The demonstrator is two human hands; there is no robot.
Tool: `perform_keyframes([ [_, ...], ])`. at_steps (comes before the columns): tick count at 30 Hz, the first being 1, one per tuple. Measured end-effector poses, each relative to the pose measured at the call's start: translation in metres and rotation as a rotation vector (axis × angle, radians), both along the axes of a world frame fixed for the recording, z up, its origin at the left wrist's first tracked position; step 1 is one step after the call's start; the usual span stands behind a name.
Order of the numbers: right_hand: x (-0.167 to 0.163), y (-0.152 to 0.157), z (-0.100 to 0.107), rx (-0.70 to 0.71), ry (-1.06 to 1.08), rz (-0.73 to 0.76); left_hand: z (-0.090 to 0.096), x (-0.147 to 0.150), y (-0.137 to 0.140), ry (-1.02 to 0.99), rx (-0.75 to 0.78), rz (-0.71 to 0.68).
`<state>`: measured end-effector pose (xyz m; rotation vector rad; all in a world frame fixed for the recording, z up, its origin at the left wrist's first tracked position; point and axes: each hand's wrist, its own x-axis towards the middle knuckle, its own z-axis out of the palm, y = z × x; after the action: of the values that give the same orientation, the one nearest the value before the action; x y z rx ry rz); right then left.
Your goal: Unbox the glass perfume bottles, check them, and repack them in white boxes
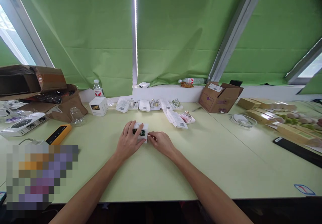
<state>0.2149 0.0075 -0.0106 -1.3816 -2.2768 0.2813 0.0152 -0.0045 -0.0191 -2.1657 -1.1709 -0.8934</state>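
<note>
While I monitor through the head view, the pale green table (226, 170) spans the work area. A cardboard carton (212, 100) stands at its far side, to the right; a white packet (176, 119) lies nearer. The left hand (127, 138) grips the small white box (145, 134) from above and the left, thumb along its near side. The right hand (161, 142) has its fingers bent together at the box's right end; I cannot tell whether they pinch part of it. The box lies between both hands, the left covering it; its long axis I cannot confirm. Open room extends rightward and toward the near edge; the packet narrows it beyond, to the right.
</note>
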Motion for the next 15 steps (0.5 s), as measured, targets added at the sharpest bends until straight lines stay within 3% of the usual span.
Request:
perform_keyframes([
  [4,-0.002,0.000,0.000,0.003,-0.046,-0.046,0.000,0.013,-0.002,0.054,0.000,-0.028],
  [10,0.000,0.001,0.004,-0.008,-0.064,-0.104,-0.001,0.029,-0.002,0.034,-0.015,0.114],
  [15,0.004,0.000,0.007,-0.024,-0.040,-0.090,0.002,0.028,0.001,0.055,-0.053,0.154],
])
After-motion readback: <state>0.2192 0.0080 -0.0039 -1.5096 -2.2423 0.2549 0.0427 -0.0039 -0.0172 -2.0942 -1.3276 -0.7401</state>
